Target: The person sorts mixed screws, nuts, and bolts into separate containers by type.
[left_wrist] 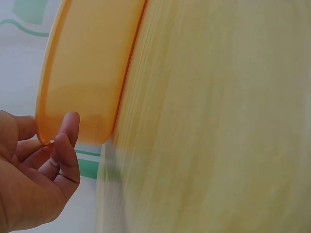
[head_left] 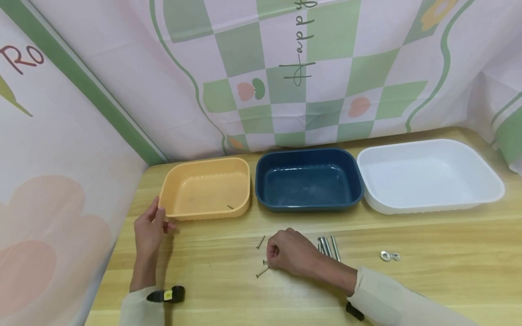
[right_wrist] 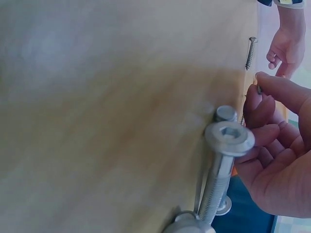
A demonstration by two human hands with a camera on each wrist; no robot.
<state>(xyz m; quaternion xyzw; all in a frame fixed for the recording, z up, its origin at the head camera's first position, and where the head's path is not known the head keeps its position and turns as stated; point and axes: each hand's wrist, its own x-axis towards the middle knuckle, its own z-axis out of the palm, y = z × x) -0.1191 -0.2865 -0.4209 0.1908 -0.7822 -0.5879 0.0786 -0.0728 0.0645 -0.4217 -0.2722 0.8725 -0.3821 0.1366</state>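
A small screw (right_wrist: 259, 90) sits pinched between the thumb and finger of the right hand (head_left: 292, 252), low over the table (head_left: 220, 290), a grip that probably suits so thin a thing; loose screws (head_left: 260, 242) lie just left, bolts (head_left: 335, 248) right. At left, the left hand (head_left: 150, 230) grips the yellow tray (head_left: 200, 192) by its near left corner, perhaps to steady it; the blue tray (head_left: 310, 183) and white tray (head_left: 432, 176) stand rightward in a row
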